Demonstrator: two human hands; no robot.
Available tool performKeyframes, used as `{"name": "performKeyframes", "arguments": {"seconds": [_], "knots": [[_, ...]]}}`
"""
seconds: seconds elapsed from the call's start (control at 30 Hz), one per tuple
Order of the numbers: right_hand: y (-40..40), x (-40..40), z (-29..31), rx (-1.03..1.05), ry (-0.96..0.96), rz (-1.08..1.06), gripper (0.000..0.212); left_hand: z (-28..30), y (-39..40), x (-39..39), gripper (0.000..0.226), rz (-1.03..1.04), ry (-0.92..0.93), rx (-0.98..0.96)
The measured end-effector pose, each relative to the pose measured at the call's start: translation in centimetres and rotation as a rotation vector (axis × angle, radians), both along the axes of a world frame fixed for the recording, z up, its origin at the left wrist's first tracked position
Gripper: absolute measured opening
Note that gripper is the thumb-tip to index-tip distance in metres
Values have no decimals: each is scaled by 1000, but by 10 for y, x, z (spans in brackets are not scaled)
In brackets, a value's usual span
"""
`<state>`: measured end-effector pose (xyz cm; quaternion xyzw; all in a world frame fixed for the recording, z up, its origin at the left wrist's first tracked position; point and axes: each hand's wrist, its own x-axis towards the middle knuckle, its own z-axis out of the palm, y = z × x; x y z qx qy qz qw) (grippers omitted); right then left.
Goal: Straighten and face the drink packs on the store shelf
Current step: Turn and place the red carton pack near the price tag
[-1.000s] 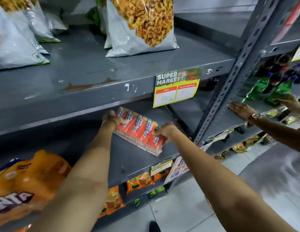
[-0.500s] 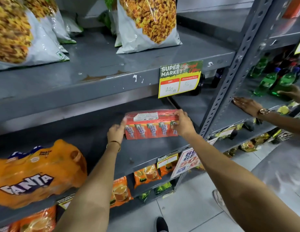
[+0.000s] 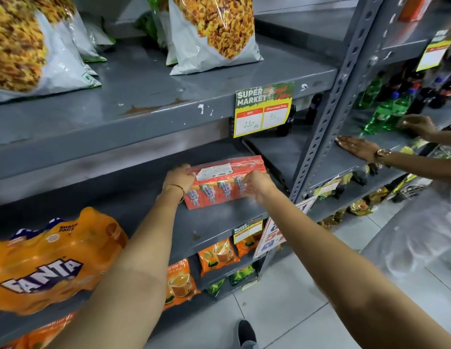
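One grey steel shelf (image 3: 219, 222), middle tier, bare paint at front. One orange Fanta pack (image 3: 50, 265), lying at the shelf's left end, label facing out. One red drink pack (image 3: 219, 180), shrink-wrapped, standing on the shelf right of centre, well apart from the Fanta pack; white sticker on top, carton fronts facing out, slightly skewed. Left hand (image 3: 179, 178) clasps the drink pack's left end, fingers curled over the top edge. Right hand (image 3: 257, 185) grips its front right side, fingers pinched on the wrap. One price tag (image 3: 263, 109), yellow and green, on the shelf edge above
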<state>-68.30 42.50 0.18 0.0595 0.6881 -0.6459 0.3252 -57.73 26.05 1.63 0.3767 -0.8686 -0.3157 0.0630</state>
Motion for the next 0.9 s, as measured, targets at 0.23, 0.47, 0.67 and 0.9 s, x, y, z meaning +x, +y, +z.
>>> {"name": "performKeyframes", "arguments": {"seconds": [0.23,0.47,0.67,0.9], "knots": [[-8,-34,7,93,72,200,14,-19,14,37,23,126,198,199],[-42,-52,15,81,75,376,15,-20,33,44,11,90,207,612],[-58,-45,16,127,156,486,15,-21,41,25,36,187,151,646],[-11,-35,19,362,81,897,81,6,23,-42,49,-19,30,12]]}}
